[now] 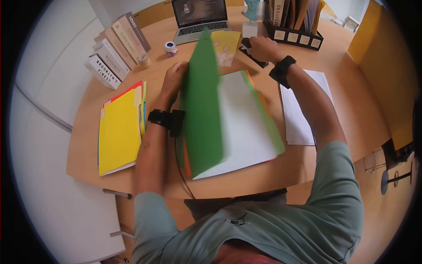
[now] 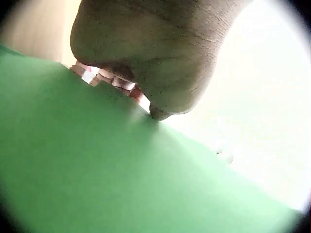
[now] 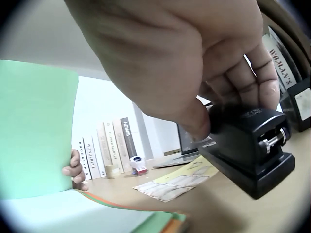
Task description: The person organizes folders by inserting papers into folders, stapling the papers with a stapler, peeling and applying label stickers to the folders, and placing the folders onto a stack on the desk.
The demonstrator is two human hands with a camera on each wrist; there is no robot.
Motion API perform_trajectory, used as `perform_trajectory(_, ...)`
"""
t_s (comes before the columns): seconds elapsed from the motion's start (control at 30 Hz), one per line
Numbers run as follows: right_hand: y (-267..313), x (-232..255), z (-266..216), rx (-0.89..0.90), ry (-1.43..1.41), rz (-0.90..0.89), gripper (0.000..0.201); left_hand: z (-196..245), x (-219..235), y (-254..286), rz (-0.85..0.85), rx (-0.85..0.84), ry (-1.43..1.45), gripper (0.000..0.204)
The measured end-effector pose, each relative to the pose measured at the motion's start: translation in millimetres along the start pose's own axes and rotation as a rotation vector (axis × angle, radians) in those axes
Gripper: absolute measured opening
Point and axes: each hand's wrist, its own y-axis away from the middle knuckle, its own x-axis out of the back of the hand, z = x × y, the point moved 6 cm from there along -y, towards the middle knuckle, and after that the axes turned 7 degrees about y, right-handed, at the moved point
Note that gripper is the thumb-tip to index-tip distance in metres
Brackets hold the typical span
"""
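A green folder (image 1: 202,105) stands half raised over white paper (image 1: 244,119) lying on more green and orange folders. The left hand (image 1: 175,79) grips the green cover's left edge; in the left wrist view that hand (image 2: 146,53) pinches the green sheet (image 2: 87,160). Around a black stapler (image 3: 252,141) curl the fingers and thumb of the right hand (image 3: 194,63), by the table's far side; the head view shows this hand (image 1: 263,49) over the stapler (image 1: 257,58), beyond the folders.
Left lies a stack of folders with a yellow one (image 1: 118,130) on top, books (image 1: 118,48) standing behind. White sheets (image 1: 303,110) lie at right. Farther back are a tape roll (image 1: 170,47), a yellow sticker sheet (image 1: 226,44), a laptop (image 1: 200,22) and a black organizer (image 1: 299,38).
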Motion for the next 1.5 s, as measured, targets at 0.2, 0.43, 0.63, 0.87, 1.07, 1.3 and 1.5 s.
perform_trajectory(0.2,-4,-31,37,-0.012,0.070,-0.078,0.024,-33,25,-11,-0.020,0.003,-0.600,0.049)
perform_trajectory(0.43,-27,-24,-4,0.177,-0.196,0.079,0.023,-23,45,13,0.077,0.242,-0.902,0.050)
perform_trajectory(0.63,-61,-77,-56,0.413,-0.320,-0.135,0.024,-31,46,13,0.002,0.057,-0.462,0.031)
perform_trajectory(0.87,-80,-118,-48,0.306,-0.280,-0.261,0.022,-35,25,24,0.086,0.144,0.183,0.018)
perform_trajectory(1.07,-82,-119,-51,0.332,-0.320,-0.228,0.011,-31,22,28,0.054,0.222,0.260,0.014)
perform_trajectory(1.3,-67,-77,-84,0.444,-0.248,-0.089,0.021,-28,24,29,0.059,0.183,0.251,0.015)
perform_trajectory(1.5,-4,-4,-184,0.666,-0.675,-0.038,0.032,-22,22,29,0.080,0.155,0.382,0.014)
